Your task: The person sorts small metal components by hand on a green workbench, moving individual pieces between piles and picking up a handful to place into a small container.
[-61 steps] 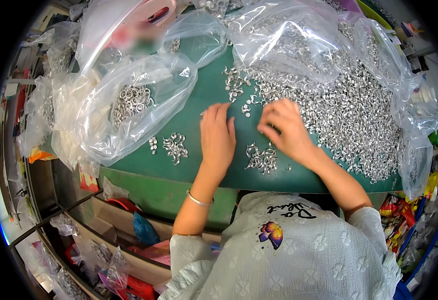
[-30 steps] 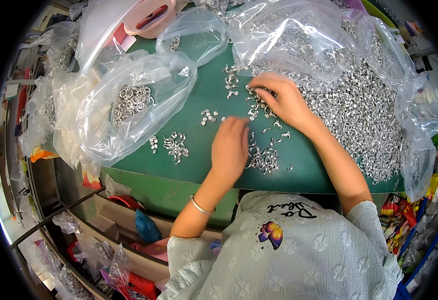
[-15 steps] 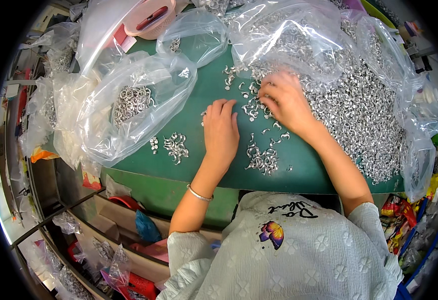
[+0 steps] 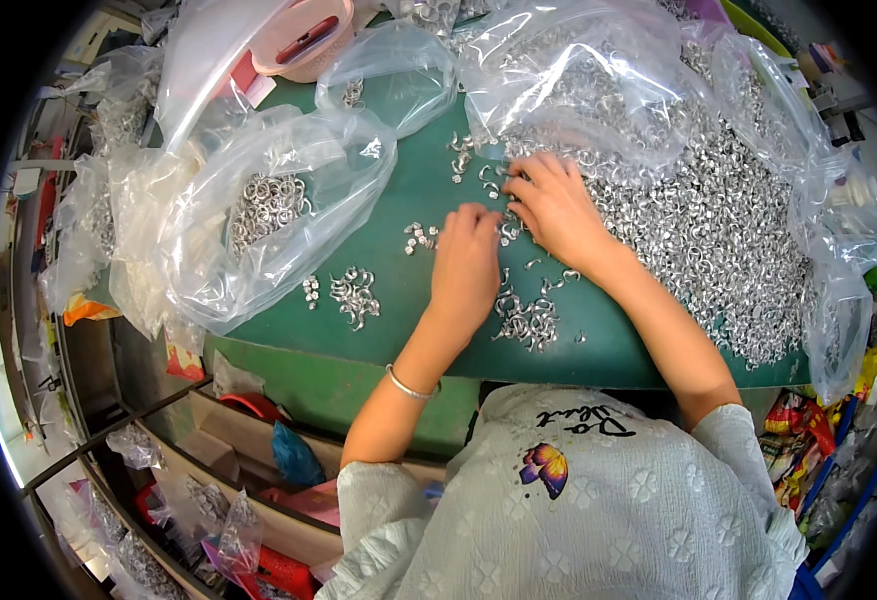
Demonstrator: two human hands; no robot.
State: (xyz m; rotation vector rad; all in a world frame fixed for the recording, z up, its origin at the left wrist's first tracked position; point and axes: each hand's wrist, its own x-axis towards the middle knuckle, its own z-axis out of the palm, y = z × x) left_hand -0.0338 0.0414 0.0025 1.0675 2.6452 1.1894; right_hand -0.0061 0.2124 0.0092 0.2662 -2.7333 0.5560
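Note:
My left hand (image 4: 467, 262) rests on the green table with its fingers curled and close together, and whatever they pinch is hidden. Just left of it lies a small cluster of silver metal pieces (image 4: 422, 237). My right hand (image 4: 559, 212) reaches over loose curved metal pieces (image 4: 493, 180) at the edge of a large heap of silver pieces (image 4: 699, 230). Its fingers are bent and apart, touching the pieces. A small pile of curved pieces (image 4: 529, 322) lies in front of my hands, and another pile (image 4: 356, 297) sits farther left beside a few small bits (image 4: 311, 290).
A clear plastic bag (image 4: 344, 195) holding metal rings (image 4: 271, 208) lies open at the left. More clear plastic (image 4: 574, 75) covers the heap's far part. A pink basket (image 4: 309, 55) stands at the back. The table's front edge (image 4: 359, 358) is close to my body.
My left hand has moved right, toward my right hand, uncovering the small cluster. My right hand has shifted slightly left and nearer, and its fingers are less blurred.

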